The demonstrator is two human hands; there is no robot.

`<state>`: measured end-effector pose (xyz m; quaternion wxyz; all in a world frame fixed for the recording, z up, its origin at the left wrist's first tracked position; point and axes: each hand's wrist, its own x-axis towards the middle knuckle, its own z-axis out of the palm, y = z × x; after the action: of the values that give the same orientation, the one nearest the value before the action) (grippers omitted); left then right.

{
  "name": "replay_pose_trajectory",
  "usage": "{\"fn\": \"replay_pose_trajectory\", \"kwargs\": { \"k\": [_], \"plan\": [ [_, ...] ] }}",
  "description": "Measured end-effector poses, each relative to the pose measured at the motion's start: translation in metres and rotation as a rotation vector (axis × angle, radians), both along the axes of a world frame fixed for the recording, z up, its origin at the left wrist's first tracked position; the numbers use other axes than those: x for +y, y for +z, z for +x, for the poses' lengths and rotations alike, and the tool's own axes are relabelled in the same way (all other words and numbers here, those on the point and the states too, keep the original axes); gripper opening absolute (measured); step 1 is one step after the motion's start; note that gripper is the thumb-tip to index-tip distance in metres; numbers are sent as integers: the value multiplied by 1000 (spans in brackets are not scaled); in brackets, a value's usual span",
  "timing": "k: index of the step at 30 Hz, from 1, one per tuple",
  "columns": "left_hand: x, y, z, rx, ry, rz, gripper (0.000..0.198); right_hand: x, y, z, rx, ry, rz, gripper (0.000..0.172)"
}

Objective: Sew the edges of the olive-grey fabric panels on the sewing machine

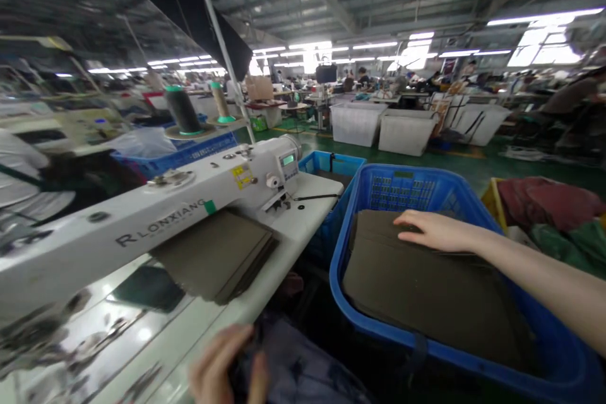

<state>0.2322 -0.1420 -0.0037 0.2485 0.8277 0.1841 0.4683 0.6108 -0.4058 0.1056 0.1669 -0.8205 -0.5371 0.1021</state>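
Note:
My right hand [433,231] lies over a stack of dark olive fabric pieces [402,278] in a blue plastic basket [348,309]. Its fingers are stretched out, and I see nothing gripped in them. Smeared by motion, my left hand [225,366] is low in view, by the front edge of the sewing machine table [250,303]. Its fingers are bent and the thumb stands apart; whether it holds anything I cannot tell. Another pile of the same olive fabric pieces [222,252] rests on the table beside the arm of the white sewing machine [189,196].
Behind the machine stand a dark thread cone [182,110] and a tan thread cone [219,101]. A second blue crate [350,167] is beyond the table's end. At right, a yellow bin [495,202] holds red and green cloth. White bins [357,123] stand farther off.

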Motion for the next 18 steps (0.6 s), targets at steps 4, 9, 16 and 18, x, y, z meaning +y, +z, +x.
{"fn": "replay_pose_trajectory", "kwargs": {
  "k": [4,9,16,18],
  "plan": [
    [-56,-26,41,281,-524,491,62,-49,-52,-30,-15,-132,-60,75],
    [-102,-35,98,497,-722,684,89,-44,-77,-46,-18,-102,37,70],
    [-130,-58,130,354,-655,763,77,-22,-69,-42,-107,-64,92,57],
    [-128,-62,137,256,-612,779,67,-13,-62,-26,-146,-47,72,45]
  ]
}}
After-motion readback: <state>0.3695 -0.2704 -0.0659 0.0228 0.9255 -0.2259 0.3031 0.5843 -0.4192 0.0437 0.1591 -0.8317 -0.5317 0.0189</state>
